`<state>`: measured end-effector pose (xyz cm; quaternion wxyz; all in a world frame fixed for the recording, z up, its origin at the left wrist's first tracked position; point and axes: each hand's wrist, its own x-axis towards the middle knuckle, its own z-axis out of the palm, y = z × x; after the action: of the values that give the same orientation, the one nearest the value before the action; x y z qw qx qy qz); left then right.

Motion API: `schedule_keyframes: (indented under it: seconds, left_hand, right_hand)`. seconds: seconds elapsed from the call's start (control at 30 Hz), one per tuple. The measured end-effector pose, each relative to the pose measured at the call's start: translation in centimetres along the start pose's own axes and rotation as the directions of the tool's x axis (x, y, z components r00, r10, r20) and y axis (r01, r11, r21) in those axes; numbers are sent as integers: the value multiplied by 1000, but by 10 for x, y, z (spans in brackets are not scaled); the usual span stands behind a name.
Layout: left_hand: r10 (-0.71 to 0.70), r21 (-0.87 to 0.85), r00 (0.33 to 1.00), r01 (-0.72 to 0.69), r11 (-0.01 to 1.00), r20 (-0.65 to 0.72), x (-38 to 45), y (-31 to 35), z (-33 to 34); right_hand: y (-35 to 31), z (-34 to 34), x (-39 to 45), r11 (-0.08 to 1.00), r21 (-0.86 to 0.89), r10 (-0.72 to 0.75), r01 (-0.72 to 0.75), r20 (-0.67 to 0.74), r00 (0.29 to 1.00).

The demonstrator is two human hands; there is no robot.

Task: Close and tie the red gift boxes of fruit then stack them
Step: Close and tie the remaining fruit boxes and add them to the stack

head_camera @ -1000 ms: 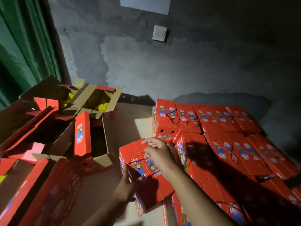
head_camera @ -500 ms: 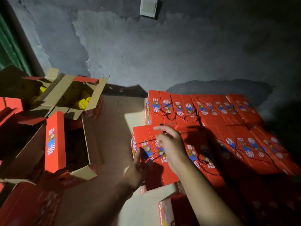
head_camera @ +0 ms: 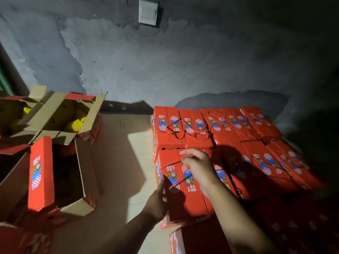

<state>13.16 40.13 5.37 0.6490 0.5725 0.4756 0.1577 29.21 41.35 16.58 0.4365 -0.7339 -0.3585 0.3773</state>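
Observation:
A closed red gift box (head_camera: pixel 185 195) rests on the near left corner of a stack of closed red boxes (head_camera: pixel 256 140). My right hand (head_camera: pixel 199 166) is above its lid and pinches the red cord handle (head_camera: pixel 172 160), which runs down to the lid's left side. My left hand (head_camera: pixel 157 200) presses against the box's near left side, in shadow, fingers along the edge. At the left stand open red boxes (head_camera: pixel 73 180) with their cardboard flaps up; one at the back holds yellow netted fruit (head_camera: pixel 75 125).
A grey plaster wall (head_camera: pixel 165 66) with a light switch (head_camera: pixel 148 12) closes off the back. Brown cardboard sheeting (head_camera: pixel 119 162) covers the floor between the open boxes and the stack. Another red box (head_camera: pixel 185 241) lies below the held one.
The box has come to rest on the stack's near left corner. My right hand has lifted the cord handle off the lid. The camera has moved closer and tilted to the right.

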Motion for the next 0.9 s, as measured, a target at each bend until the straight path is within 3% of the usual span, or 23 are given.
schedule_keyframes:
  seconds: [0.13,0.27,0.37,0.5,0.57,0.7,0.8,0.9]
  left_hand:
    - [112,95,992,-107,990,-51,-10,-1,1]
    - [119,171,992,-109,979,-47,-26,5,-10]
    - [169,341,977,-116,933,-128,-49,7,-29]
    - [296,592,905,-63,803,-305,-92,-2,-77]
    - [331,692,858,38,720,-392,-113,-15,-108]
    - [136,653,816,337,679,-562,-146,-59,-169]
    - [22,651,880,335,681,-475,-158,-88,-197]
    - [63,707,913,268,654,-404,-157,-100,-206]
  right_hand:
    - [0,3,-5,983,-182,-16,24,41,999]
    - [3,18,-25,932,-362,40,-25,34,999]
    - [4,31,-54,850,-526,-15,21,15,1000]
    - [11,50,-97,866,-493,-64,91,73,995]
    - [23,57,-119,848,-515,-96,123,80,992]
    - [64,69,-158,871,-483,-18,89,151,988]
    - [88,77,-184,915,-400,3,46,121,993]
    - [104,80,-202,936,-351,38,15,143,989]
